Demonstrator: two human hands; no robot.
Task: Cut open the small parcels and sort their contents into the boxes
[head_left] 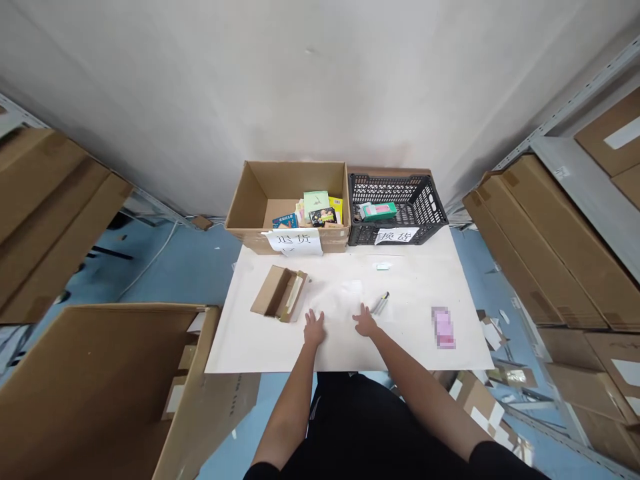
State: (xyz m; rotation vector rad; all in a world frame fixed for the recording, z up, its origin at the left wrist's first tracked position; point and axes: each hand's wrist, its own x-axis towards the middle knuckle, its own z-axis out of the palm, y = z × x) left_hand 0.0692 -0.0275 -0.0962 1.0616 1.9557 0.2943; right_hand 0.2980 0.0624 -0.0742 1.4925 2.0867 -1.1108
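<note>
My left hand point(314, 328) lies on the pale tabletop with its fingers spread, holding nothing. To its upper left is a small brown cardboard box point(273, 291), open and tilted towards me. My right hand point(365, 321) also rests on the table, fingers apart. Just beyond its fingertips, to the right, lies a utility knife point(381, 303) with a grey and yellow body; whether a finger touches it, I cannot tell. A faint whitish patch shows between and beyond the hands, too indistinct to name.
At the table's back stand a large carton point(235, 212) of books and a black plastic crate point(356, 230) holding a green box point(379, 211); both carry paper signs. A blurred pink item point(443, 328) lies right. A big open carton point(100, 333) stands left; boxed shelves point(545, 253) line the right.
</note>
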